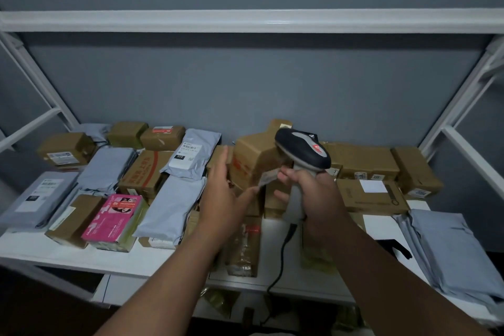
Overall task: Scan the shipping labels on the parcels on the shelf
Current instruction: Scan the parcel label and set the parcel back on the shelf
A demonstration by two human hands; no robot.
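My right hand [313, 194] grips the grey handle of a black-and-grey barcode scanner [302, 153], whose head sits above a tall brown cardboard box [256, 158] at the middle of the white shelf [152, 256]. Its black cable [281, 254] hangs down over the shelf edge. My left hand [226, 194] is held open with straight fingers beside the left face of that box, thumb reaching toward a loose label flap [268, 176]. Several brown boxes and grey mailer bags cover the shelf.
A pink printed box [114, 215] lies at the front left beside a grey mailer [171, 207]. Grey mailers [447, 248] are piled at the front right. White frame posts [463, 95] stand on both sides, and an upper shelf rail [245, 20] runs overhead.
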